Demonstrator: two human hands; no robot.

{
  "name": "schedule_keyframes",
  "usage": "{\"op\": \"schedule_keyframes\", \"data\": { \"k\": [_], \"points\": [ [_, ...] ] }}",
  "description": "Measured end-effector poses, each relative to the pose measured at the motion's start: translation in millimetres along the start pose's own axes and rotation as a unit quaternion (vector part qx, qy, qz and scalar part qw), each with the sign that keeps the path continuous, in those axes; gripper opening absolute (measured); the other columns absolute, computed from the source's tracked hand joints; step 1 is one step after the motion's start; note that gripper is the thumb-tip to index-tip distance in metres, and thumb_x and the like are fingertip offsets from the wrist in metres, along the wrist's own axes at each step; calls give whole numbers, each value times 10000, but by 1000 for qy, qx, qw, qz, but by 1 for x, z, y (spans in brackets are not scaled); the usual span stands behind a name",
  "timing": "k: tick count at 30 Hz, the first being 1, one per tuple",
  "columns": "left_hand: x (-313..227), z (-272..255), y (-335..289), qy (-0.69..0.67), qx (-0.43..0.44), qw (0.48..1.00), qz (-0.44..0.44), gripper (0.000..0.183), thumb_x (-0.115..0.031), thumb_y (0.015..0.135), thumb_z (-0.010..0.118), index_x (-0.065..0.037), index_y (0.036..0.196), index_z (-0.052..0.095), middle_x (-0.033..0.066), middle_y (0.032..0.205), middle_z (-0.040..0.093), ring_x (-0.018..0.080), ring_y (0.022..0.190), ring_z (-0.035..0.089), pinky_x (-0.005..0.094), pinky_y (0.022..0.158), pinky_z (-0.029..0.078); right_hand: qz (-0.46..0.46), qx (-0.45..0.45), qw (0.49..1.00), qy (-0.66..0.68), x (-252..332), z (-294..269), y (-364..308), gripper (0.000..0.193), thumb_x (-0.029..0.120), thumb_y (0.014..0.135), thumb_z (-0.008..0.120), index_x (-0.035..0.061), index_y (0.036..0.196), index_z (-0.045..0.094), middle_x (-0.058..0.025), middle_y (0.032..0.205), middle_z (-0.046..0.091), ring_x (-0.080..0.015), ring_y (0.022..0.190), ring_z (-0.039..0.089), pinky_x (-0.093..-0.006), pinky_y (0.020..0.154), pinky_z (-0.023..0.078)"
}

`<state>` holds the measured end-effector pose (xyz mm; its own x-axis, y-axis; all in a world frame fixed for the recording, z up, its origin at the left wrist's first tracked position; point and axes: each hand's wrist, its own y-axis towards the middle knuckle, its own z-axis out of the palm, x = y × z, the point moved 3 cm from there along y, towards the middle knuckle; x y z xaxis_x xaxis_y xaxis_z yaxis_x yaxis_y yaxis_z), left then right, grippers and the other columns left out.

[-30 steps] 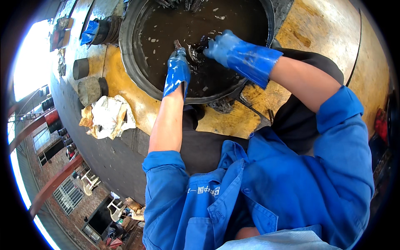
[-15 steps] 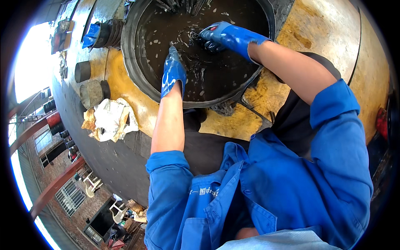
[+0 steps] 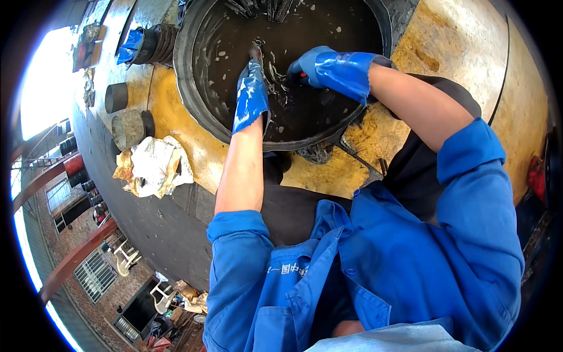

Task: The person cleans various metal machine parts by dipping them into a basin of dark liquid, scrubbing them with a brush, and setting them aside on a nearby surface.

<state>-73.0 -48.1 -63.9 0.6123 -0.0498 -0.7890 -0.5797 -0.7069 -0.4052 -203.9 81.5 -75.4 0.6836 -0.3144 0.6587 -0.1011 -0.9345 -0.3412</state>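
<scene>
A large round black tub [image 3: 186, 82] holds dark brown liquid [image 3: 328, 29] with light flecks of froth floating on it. My left hand [image 3: 251, 91], in a wet blue rubber glove, reaches down into the liquid; its fingertips are hidden there. My right hand [image 3: 309, 67], gloved the same way, is bent at the wrist with its fingers curled at the surface. A small red patch shows by those fingers, but what they hold is hidden. Ripples and glints lie between the two hands. Dark, stick-like pieces [image 3: 275, 9] stand at the tub's far side.
Yellow-stained boards [image 3: 451, 41] surround the tub. On the left lie a crumpled white cloth [image 3: 158, 167], a grey cylindrical container [image 3: 129, 130], a smaller dark one [image 3: 116, 98] and a stack of black buckets [image 3: 155, 46]. My knees flank the tub's near edge.
My right hand has moved down and slightly right, its curled fingers now lower in the liquid. My left hand has shifted slightly right, and its fingertips show less clearly.
</scene>
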Motion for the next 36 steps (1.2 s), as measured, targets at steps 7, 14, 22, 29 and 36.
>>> {"op": "schedule_keyframes", "data": {
  "k": [7,14,22,29,36],
  "points": [
    [25,4,20,-70,-25,997,-21,420,-335,1051,531,29,1210,666,19,825,615,125,736,503,285,692,448,-47,15,933,-356,21,10,-13,336,105,903,619,234,1205,692,-74,1077,704,-261,1073,696,-420,890,550],
    [53,-2,45,-79,-18,997,17,486,-405,1045,512,7,1246,673,85,1044,699,186,899,593,334,840,483,-3,-98,967,-236,-1,1,-15,435,116,895,645,267,1303,652,-96,1164,707,-276,1124,673,-412,945,535],
    [47,-1,40,-58,-17,997,-53,528,-438,1060,470,12,1254,665,105,1046,700,196,894,595,339,837,486,75,-79,988,105,-15,-7,-6,295,170,899,660,190,1186,728,-94,1095,750,-245,1028,712,-365,883,563],
    [20,1,15,-17,-19,999,-30,622,-496,1079,385,18,1370,582,170,1261,666,245,1111,594,371,1011,436,74,-172,982,22,5,-23,-12,314,213,943,660,248,1254,693,-49,1085,753,-230,964,727,-367,874,581],
    [-3,-1,-6,-68,20,995,-72,580,-435,1105,336,19,1396,549,175,1299,643,230,1118,585,369,1024,434,-4,-132,988,-86,33,-9,-21,368,227,917,680,274,1282,666,-69,1184,715,-299,1051,692,-426,920,559]
  ]
}}
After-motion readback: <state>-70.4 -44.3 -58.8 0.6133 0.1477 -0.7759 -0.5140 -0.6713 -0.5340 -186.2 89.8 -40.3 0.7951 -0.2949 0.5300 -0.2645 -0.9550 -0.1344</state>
